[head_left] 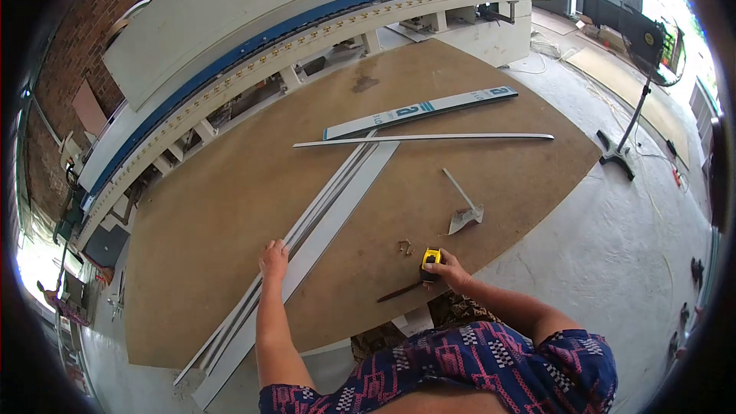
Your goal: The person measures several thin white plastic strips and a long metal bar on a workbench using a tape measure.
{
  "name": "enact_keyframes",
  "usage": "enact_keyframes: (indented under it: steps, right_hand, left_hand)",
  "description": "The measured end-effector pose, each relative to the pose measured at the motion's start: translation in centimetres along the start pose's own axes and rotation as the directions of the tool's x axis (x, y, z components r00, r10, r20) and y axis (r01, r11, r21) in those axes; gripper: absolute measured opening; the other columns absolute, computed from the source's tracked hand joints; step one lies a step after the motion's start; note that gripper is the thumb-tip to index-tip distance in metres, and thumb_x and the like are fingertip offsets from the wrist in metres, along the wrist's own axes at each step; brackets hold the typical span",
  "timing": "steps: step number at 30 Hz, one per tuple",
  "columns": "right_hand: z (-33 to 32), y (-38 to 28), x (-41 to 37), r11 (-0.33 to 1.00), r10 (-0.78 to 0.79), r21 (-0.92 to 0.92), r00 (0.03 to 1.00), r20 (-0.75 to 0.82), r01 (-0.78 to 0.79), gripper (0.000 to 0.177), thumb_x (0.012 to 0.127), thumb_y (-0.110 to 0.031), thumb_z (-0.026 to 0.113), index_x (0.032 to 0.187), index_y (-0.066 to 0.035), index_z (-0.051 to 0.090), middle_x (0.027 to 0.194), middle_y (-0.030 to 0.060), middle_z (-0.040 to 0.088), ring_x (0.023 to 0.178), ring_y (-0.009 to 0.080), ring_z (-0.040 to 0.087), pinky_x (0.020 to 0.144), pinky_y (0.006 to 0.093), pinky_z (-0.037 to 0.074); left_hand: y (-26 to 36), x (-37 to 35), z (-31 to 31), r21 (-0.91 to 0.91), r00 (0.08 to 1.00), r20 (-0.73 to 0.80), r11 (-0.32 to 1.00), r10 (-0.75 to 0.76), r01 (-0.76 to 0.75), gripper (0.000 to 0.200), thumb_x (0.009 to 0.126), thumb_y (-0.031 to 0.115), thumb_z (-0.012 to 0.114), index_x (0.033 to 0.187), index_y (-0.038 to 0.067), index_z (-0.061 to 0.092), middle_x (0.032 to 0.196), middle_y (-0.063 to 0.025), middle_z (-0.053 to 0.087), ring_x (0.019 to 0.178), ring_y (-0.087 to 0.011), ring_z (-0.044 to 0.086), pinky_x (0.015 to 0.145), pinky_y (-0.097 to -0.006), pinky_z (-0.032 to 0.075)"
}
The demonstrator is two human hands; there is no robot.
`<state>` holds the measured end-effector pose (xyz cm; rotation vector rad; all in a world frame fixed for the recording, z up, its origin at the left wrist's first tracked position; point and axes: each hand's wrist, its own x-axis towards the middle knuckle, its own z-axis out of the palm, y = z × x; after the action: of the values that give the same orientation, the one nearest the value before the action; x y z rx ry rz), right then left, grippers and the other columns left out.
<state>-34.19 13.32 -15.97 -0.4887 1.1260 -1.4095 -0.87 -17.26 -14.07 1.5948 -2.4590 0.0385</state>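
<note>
Long pale metal strips point(337, 218) run diagonally over a large brown board point(207, 222). My left hand point(274, 259) rests on the strips' left edge, its fingers bent over them; whether it grips one is hidden. In my right hand point(447, 270) is a yellow and black tape measure point(431, 257), near the board's front edge. Close to it lie a dark pointed tool point(399, 292) and several small brass-coloured pieces point(405, 247). A metal piece with a long thin arm point(466, 218) lies beyond them. A thin strip point(460, 137) and a white strip with blue lettering point(422, 111) lie across the far end.
Behind the board stands a long machine point(307, 38) with a blue stripe. A black fan on a stand point(644, 92) is at the right, with cables on the grey floor point(583, 238). A brick wall point(84, 23) rises at the left.
</note>
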Motion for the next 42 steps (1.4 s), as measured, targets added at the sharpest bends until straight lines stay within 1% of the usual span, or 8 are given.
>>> enact_keyframes:
  steps: [4,8,14,16,18,22,35,42]
  right_hand:
    - [0.1,-0.5,-0.2,0.999,0.037,0.006,0.999,-0.013,-0.036,0.056,0.073,-0.023,0.072,0.115,-0.005,0.04,0.096,0.0075,0.049,0.084,0.0193,0.054,0.059,0.0329,0.055]
    - [0.1,-0.6,-0.4,0.999,0.042,0.022,0.999,-0.004,-0.042,0.052,0.074,-0.023,0.071,0.112,-0.004,0.04,0.093,0.0072,0.05,0.081,0.0189,0.054,0.057,0.0325,0.055]
    - [0.3,-0.6,-0.3,1.0,0.017,0.02,1.0,0.006,-0.017,0.052,0.074,-0.022,0.071,0.11,-0.004,0.039,0.092,0.009,0.05,0.075,0.0194,0.056,0.056,0.0323,0.055]
    - [0.1,-0.9,-0.5,0.998,0.055,0.012,0.998,0.009,-0.055,0.053,0.074,-0.022,0.072,0.111,-0.003,0.039,0.093,0.0098,0.05,0.074,0.0196,0.056,0.056,0.0324,0.055]
    - [0.1,-0.5,-0.3,1.0,0.023,0.019,1.0,-0.008,-0.023,0.054,0.074,-0.023,0.072,0.111,-0.003,0.039,0.092,0.0096,0.051,0.072,0.0197,0.057,0.056,0.0321,0.055]
    - [-0.2,0.1,0.1,1.0,-0.009,0.004,1.0,-0.013,0.009,0.056,0.073,-0.024,0.072,0.112,-0.002,0.038,0.091,0.0092,0.051,0.07,0.0197,0.058,0.057,0.0318,0.055]
    - [-0.3,0.1,0.0,0.998,-0.033,0.045,0.999,0.026,0.032,0.057,0.073,-0.022,0.073,0.114,-0.003,0.038,0.096,0.0094,0.05,0.078,0.0184,0.056,0.059,0.0317,0.056]
    - [-0.4,0.1,0.1,0.999,-0.033,-0.007,0.999,0.031,0.034,0.053,0.075,-0.021,0.07,0.112,-0.001,0.037,0.088,0.0099,0.052,0.068,0.021,0.06,0.058,0.0325,0.055]
  left_hand:
    - [0.0,1.4,-3.7,-0.153,0.994,-0.103,0.987,0.039,-0.055,0.027,0.082,0.024,0.059,0.106,0.012,0.058,0.098,-0.0154,0.059,0.09,-0.0364,0.057,0.074,-0.0442,0.046]
    - [0.6,4.0,-8.6,-0.135,0.983,-0.138,0.981,0.123,-0.142,0.023,0.08,0.022,0.06,0.102,0.014,0.06,0.093,-0.0174,0.06,0.085,-0.0367,0.058,0.072,-0.0448,0.046]
    - [3.2,10.3,-17.8,-0.008,0.984,-0.019,0.985,0.175,-0.175,0.023,0.077,0.027,0.064,0.096,0.014,0.065,0.091,-0.012,0.064,0.087,-0.0311,0.06,0.075,-0.0411,0.047]
    - [5.1,12.2,-20.6,0.116,0.957,-0.137,0.964,0.255,-0.241,0.021,0.076,0.027,0.064,0.092,0.014,0.067,0.089,-0.011,0.065,0.086,-0.0298,0.061,0.075,-0.0401,0.048]
    - [8.8,12.9,-24.8,0.248,0.949,-0.097,0.931,0.299,-0.268,0.018,0.074,0.025,0.065,0.087,0.014,0.069,0.089,-0.0108,0.065,0.086,-0.029,0.061,0.075,-0.0393,0.048]
    - [13.1,14.0,-29.0,0.306,0.939,-0.09,0.906,0.332,-0.291,0.017,0.071,0.023,0.065,0.085,0.013,0.069,0.086,-0.0111,0.065,0.085,-0.0295,0.061,0.075,-0.0395,0.048]
    - [12.0,11.0,-29.5,0.304,0.935,-0.135,0.912,0.329,-0.277,0.021,0.071,0.022,0.065,0.089,0.011,0.068,0.087,-0.0144,0.064,0.085,-0.0318,0.06,0.077,-0.0412,0.046]
    - [7.1,7.5,-27.6,0.242,0.925,-0.189,0.928,0.33,-0.282,0.017,0.071,0.019,0.067,0.082,0.006,0.064,0.082,-0.0148,0.062,0.081,-0.0337,0.059,0.071,-0.0427,0.045]
